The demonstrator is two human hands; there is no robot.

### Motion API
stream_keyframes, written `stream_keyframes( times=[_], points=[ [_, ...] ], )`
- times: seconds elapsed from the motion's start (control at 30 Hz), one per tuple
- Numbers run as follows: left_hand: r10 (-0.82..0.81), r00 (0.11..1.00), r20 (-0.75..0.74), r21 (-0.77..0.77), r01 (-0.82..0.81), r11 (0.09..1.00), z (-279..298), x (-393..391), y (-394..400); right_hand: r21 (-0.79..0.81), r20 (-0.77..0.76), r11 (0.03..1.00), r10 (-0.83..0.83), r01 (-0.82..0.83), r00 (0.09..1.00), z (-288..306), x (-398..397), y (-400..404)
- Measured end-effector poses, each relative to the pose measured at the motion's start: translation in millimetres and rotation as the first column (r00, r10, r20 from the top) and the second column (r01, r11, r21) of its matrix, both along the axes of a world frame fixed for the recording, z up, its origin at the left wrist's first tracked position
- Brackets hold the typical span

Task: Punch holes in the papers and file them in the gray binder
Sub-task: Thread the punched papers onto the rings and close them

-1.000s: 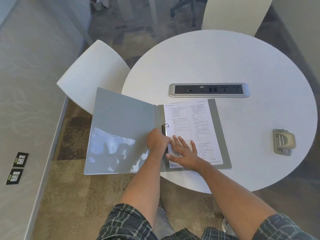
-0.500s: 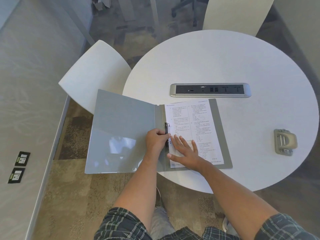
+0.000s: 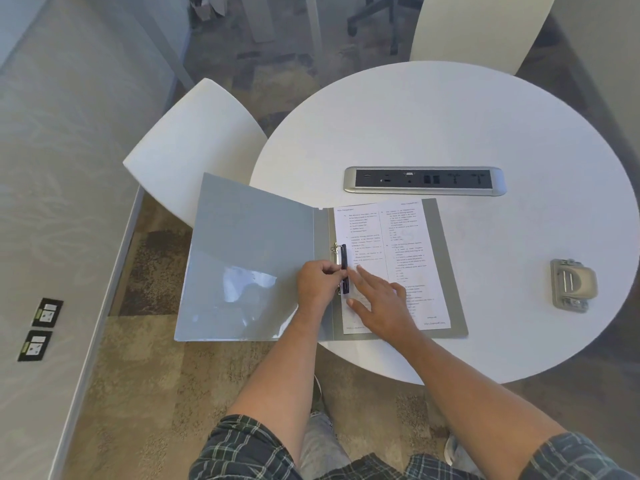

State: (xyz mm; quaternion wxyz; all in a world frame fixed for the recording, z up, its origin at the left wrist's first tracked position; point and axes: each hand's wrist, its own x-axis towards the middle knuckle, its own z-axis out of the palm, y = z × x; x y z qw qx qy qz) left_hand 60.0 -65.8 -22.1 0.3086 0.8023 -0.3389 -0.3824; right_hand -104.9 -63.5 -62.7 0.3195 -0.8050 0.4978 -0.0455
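Binder: open gray plastic binder (image 3: pixel 249 258) at table's 7 o'clock edge.
Left hand (image 3: pixel 317 284): pinching black ring clamp (image 3: pixel 343 268).
Right hand (image 3: pixel 379 306): fingers straight, pressing printed white papers (image 3: pixel 398 244).

Open gray binder (image 3: pixel 252 258) flat at table edge, printed papers (image 3: pixel 391 251) on its rings.

Printed lines cover the papers (image 3: pixel 388 251) under and beyond the right hand (image 3: pixel 379 304), but the print is too small to read.

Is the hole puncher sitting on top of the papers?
No, the hole puncher sits alone on the white table, well to the right of the papers in the gray binder.
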Motion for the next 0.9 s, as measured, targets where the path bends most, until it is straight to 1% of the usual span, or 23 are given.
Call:
stream_keyframes(
  times=[0.1,0.3,0.4,0.53,0.67,0.8,0.9],
  points=[
    [-0.035,0.999,0.009,0.046,0.035,0.998,-1,-1,2,-0.024,-0.027,1.0,-0.012,0.011,1.0,0,1,-5],
    [-0.027,0.998,0.058,0.077,0.023,0.997,1,0,10,-0.091,-0.161,0.992,0.069,-0.085,0.985,4,10,-19],
    [0.004,0.996,0.086,0.068,-0.01,0.998,2,-1,13,-0.119,-0.211,0.986,0.088,-0.115,0.973,5,12,-22],
    [0.039,0.992,0.121,0.043,-0.045,0.998,5,-5,14,-0.13,-0.218,0.988,0.056,-0.086,0.974,6,15,-23],
    [0.055,0.991,0.119,0.054,-0.062,0.997,5,-4,16,-0.131,-0.208,0.991,0.004,-0.032,0.978,7,18,-24],
    [0.043,0.991,0.13,0.067,-0.052,0.996,7,-7,19,-0.176,-0.282,0.983,0.002,-0.054,0.96,10,21,-22],
    [0.053,0.991,0.123,0.058,-0.06,0.996,9,-10,23,-0.177,-0.279,0.984,-0.015,-0.036,0.96,9,22,-18]
  ],
)
